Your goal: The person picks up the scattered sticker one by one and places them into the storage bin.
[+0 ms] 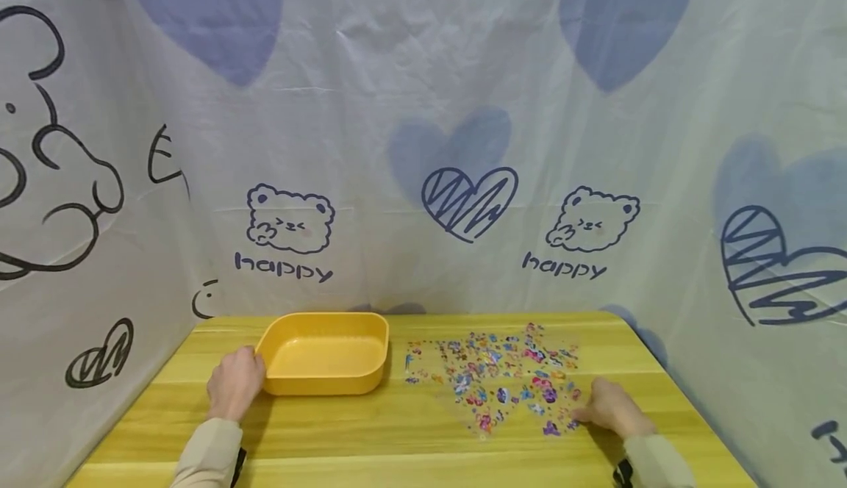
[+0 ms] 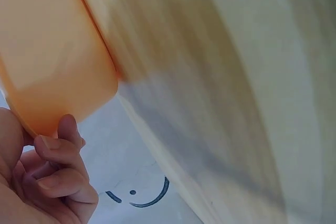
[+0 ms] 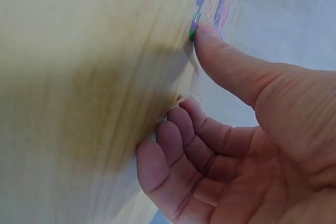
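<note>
On the left half of the table stands a shallow yellow plastic tray (image 1: 317, 385). My left hand (image 1: 236, 381) holds its left end, with the rounded corner of the tray (image 2: 63, 85) between thumb and fingers (image 2: 60, 153). Clear sticker sheets (image 1: 506, 381) with small colourful figures lie spread to the right of the tray. My right hand (image 1: 612, 406) is at their near right edge. Its thumb (image 3: 231, 64) touches the sheet beside a purple and green sticker, while the other fingers (image 3: 157, 166) rest bent against the tabletop, apart from the thumb.
The wood-grain table (image 1: 370, 436) ends at a pale curtain (image 1: 370, 142) printed with hearts and bears, which hangs behind it and along both sides. A black band (image 1: 623, 472) shows at my right cuff.
</note>
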`<action>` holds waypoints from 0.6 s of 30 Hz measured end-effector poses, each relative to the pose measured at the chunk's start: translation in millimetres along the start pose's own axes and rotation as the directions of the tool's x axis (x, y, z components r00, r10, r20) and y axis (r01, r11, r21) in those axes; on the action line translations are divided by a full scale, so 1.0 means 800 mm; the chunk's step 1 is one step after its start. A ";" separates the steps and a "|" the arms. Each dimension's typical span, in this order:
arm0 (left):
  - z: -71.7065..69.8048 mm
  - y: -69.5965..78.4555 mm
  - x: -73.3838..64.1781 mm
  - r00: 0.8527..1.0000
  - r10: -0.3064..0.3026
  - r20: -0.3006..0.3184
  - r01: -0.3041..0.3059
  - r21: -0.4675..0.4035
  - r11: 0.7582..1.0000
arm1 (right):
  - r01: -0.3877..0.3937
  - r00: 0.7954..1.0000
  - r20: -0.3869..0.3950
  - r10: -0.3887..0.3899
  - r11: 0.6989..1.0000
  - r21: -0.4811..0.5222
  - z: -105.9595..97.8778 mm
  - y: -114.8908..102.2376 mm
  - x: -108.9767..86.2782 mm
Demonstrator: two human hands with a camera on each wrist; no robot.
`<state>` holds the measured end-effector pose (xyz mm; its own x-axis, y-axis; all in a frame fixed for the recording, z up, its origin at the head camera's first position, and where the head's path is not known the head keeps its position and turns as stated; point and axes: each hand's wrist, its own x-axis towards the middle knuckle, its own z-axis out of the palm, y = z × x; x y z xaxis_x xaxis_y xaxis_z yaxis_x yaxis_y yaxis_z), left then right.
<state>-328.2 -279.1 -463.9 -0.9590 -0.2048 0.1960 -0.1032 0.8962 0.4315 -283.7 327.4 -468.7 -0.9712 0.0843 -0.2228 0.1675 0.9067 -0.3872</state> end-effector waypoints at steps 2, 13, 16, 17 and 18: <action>-0.001 0.000 0.001 1.000 0.005 -0.003 -0.005 -0.004 1.000 | 0.014 1.000 0.001 -0.014 1.000 0.014 0.000 -0.001 -0.001; -0.001 -0.002 -0.001 1.000 -0.006 0.023 0.006 0.014 1.000 | 0.055 0.996 -0.079 -0.047 0.994 0.091 0.010 0.000 -0.003; 0.000 -0.002 -0.002 1.000 0.004 0.023 -0.004 0.018 1.000 | 0.098 0.988 -0.131 -0.084 0.989 0.110 0.009 0.000 -0.001; 0.000 -0.003 -0.002 1.000 0.006 0.019 -0.007 0.020 1.000 | 0.109 0.986 -0.142 -0.092 0.986 0.122 0.008 -0.001 0.000; 0.000 -0.003 -0.002 1.000 0.009 0.015 -0.010 0.022 1.000 | 0.116 0.984 -0.154 -0.094 0.983 0.139 0.006 -0.001 0.002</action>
<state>-326.8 -280.7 -465.3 -0.9638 -0.1904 0.1866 -0.0998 0.9066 0.4100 -284.5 324.7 -473.0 -0.9971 0.0608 -0.0452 0.0755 0.8439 -0.5311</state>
